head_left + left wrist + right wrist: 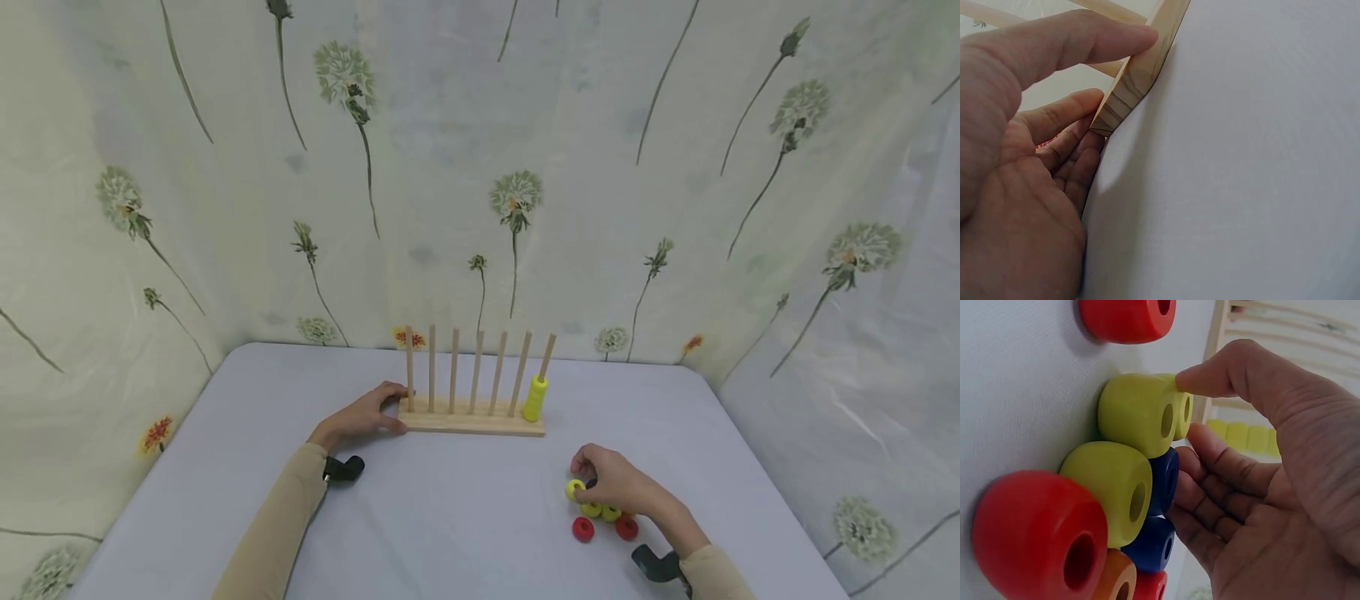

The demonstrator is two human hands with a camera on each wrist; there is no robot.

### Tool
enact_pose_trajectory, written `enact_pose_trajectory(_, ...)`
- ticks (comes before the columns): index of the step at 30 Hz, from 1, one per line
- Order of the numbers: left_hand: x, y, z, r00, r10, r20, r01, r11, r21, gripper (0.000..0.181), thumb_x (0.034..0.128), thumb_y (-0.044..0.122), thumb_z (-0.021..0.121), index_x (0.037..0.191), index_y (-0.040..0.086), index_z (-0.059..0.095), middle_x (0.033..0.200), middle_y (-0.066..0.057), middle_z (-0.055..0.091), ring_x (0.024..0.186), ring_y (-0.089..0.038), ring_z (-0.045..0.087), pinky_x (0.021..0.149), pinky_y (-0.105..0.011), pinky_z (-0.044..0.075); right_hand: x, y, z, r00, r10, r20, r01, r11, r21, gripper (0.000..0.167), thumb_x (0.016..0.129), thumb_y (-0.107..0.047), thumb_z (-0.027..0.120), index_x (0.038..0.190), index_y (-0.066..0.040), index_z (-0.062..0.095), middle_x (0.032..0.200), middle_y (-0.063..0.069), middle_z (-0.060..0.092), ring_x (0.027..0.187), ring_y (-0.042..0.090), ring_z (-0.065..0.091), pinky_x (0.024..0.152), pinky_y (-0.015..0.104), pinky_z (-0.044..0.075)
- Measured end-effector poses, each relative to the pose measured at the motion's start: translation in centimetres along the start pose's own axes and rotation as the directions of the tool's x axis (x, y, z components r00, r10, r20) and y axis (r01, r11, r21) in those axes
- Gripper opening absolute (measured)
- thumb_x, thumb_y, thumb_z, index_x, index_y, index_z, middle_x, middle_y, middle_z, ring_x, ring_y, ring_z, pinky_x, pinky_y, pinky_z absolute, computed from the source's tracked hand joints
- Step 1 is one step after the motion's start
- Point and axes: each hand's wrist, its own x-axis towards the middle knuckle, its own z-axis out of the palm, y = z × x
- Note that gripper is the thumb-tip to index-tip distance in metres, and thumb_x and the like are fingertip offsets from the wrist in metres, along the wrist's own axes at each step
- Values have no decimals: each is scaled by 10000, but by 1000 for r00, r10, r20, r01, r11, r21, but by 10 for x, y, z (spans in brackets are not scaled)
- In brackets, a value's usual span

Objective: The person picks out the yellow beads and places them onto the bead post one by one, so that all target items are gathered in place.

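Note:
A wooden peg rack [471, 424] with several upright dowels stands toward the back of the table. Several yellow beads [535, 400] are stacked on its rightmost peg. My left hand [369, 414] grips the rack's left end, thumb on the front edge and fingers behind; the left wrist view shows the base's end grain [1124, 94] between them. At the front right, my right hand [618, 481] pinches a yellow bead [1185, 415] between thumb and index finger, at the edge of a bead group. Its other fingers curl beside dark blue beads [1163, 481].
Loose beads lie close together under and around the right hand: yellow beads [1113, 487], red beads [582, 529] and an orange bead [1116, 575]. A white cloth covers the table [450, 517]. A flower-printed curtain [435, 167] hangs behind and at both sides.

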Motion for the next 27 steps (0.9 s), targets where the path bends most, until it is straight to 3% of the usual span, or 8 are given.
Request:
enact_pose_trajectory(10, -1, 3, -1, 1000, -7, -7, 7, 1000, -4, 711, 742, 253, 826, 1356, 101, 502, 1450, -97, 394, 1411, -307, 295, 1178, -505, 196, 4, 5, 4, 996, -78, 30, 78, 997, 1, 281, 741, -85, 775, 940, -102, 579, 877, -12, 587, 821, 150, 537, 714, 282, 498)
enact_pose_trajectory(19, -1, 4, 0, 1000, -13, 1, 13, 1000, -9, 710, 744, 256, 827, 1359, 113, 504, 1444, -86, 401, 1407, -303, 301, 1174, -507, 203, 4, 4, 5, 1000, -26, 6, 26, 1000, 6, 260, 756, -100, 770, 935, -112, 581, 844, -1, 571, 785, 157, 514, 676, 273, 478)
enact_pose_trajectory(23, -2, 5, 0, 1000, -10, -3, 10, 1000, -14, 697, 740, 247, 828, 1350, 114, 517, 1433, -91, 410, 1404, -304, 304, 1175, -510, 197, 5, 0, 3, 998, 25, -52, -24, 1000, 15, 249, 762, -131, 751, 950, -109, 589, 845, 7, 568, 763, 155, 506, 650, 274, 466)
enact_pose_trajectory(27, -3, 6, 0, 1000, -3, -6, 3, 1000, -14, 686, 744, 240, 825, 1346, 112, 520, 1423, -93, 416, 1399, -315, 308, 1170, -524, 199, 8, -5, -4, 986, 28, -164, -26, 1000, 16, 264, 775, -167, 732, 992, -103, 595, 884, 6, 580, 802, 159, 506, 692, 282, 473)
